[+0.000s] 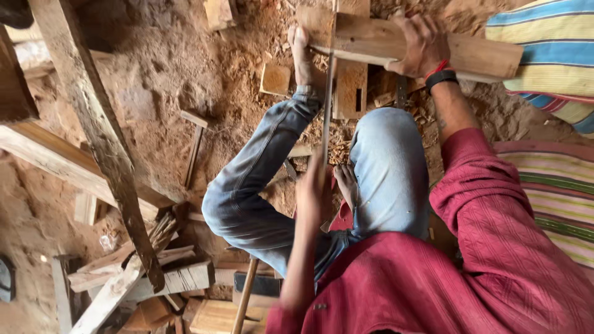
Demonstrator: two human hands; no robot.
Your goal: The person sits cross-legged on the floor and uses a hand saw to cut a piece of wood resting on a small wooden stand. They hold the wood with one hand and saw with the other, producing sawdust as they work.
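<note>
Our left hand [314,188]: fist wrapped round saw [328,93] handle | our right hand [422,44]: fingers curled over plank [482,54] | bare foot [301,59] pressing plank beside blade.

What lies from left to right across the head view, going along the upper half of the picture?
Slanted dark beam → wooden mallet on the dirt → small wood block → saw blade → hand with a wristband on the plank → striped cloth.

1 saw [328,80], 1 plank [476,52], 2 hands, 1 wristband [442,77].
</note>
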